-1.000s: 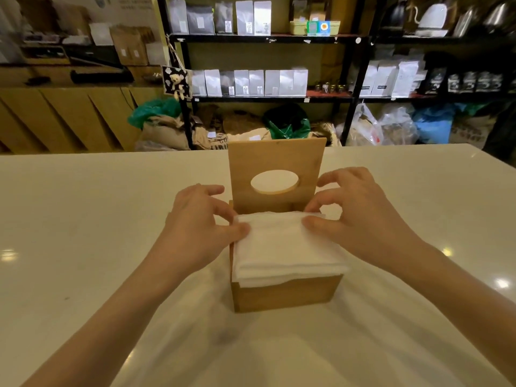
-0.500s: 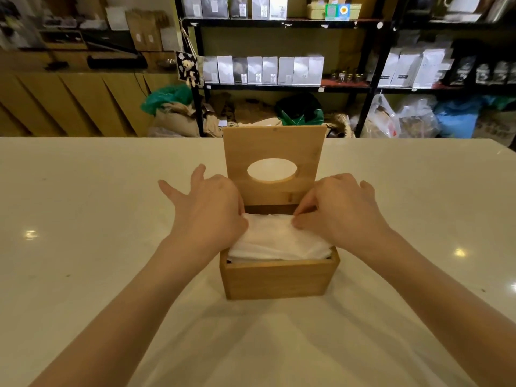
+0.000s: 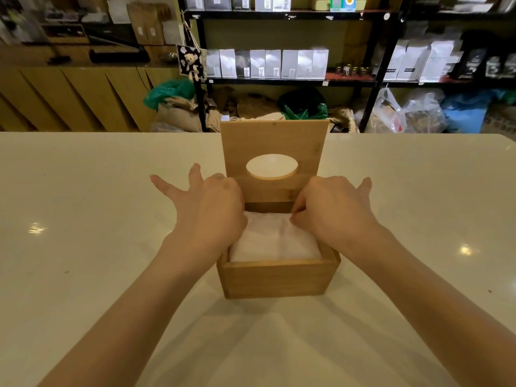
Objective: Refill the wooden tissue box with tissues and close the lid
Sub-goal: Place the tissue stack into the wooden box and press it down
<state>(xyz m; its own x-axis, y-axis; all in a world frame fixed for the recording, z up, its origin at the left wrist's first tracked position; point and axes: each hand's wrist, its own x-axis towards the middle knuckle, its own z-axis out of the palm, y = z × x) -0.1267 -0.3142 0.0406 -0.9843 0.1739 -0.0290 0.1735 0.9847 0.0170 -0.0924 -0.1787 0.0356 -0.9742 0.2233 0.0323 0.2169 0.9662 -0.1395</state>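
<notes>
Pressing tissues [image 3: 272, 243] into box [image 3: 276, 280] (no legible writing): left hand [image 3: 208, 212] spread, right hand [image 3: 335, 209] pinching.

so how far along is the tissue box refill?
Done: the tissues sit inside the box, below its front rim. In hand: the left hand and right hand press the stack's far corners down. Left: the lid stands upright and open, so it has yet to be closed.

A glossy cream-white rectangular table [image 3: 83, 219] is carrying a square light-brown wooden tissue box [image 3: 276, 279], which is sitting directly on its surface near the middle.
</notes>
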